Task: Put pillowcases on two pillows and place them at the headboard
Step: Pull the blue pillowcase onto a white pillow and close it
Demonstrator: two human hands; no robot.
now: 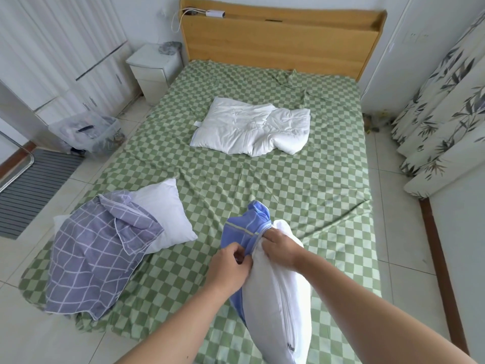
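Observation:
Over the foot of the bed I hold a white pillow (278, 306) on end, with a blue pillowcase (241, 232) bunched at its top. My left hand (228, 266) pinches the pillowcase's open edge. My right hand (279, 248) grips the pillow's top corner at that opening. A second white pillow (165, 206) lies at the bed's lower left, with a purple checked pillowcase (97, 253) draped over it. The wooden headboard (278, 38) stands at the far end.
A crumpled white quilt (252, 126) lies mid-bed on the green checked sheet (301, 193). A white nightstand (154, 67) and a clear plastic bin (86, 132) stand left of the bed. Patterned curtains (441, 114) hang at right.

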